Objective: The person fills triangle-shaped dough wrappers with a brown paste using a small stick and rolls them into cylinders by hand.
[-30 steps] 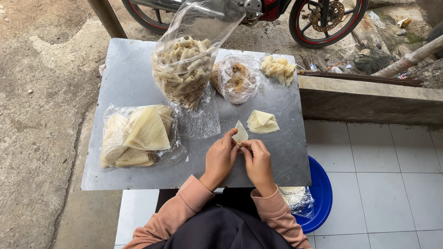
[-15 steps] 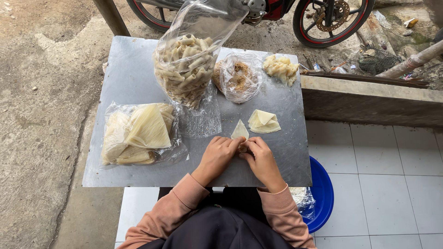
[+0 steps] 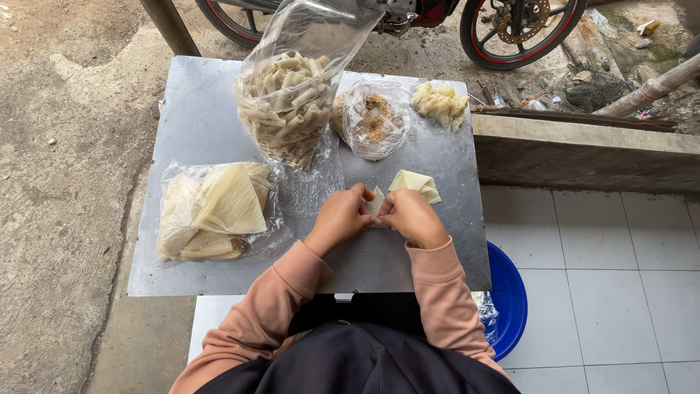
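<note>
My left hand (image 3: 339, 217) and my right hand (image 3: 411, 216) meet over the grey metal table (image 3: 211, 277), both pinching one small pale wrapper sheet (image 3: 375, 201) between the fingertips. Only its upper corner shows. Just beyond my right hand lies a small stack of triangular wrapper sheets (image 3: 415, 184). To the left of my left hand a flat clear plastic bag of pale wrapper sheets (image 3: 211, 211) rests on the table.
A tall open plastic bag of rolled snacks (image 3: 288, 102) stands at the back. Beside it sit a small bag of brown filling (image 3: 373, 120) and a lump of pale filling (image 3: 440, 103). A blue basin (image 3: 510, 299) is under the table's right edge. A motorbike wheel (image 3: 521, 25) stands behind.
Both hands stay together on the small wrapper sheet, fingers closing more over it so less of it shows. Nothing else on the table moved.
</note>
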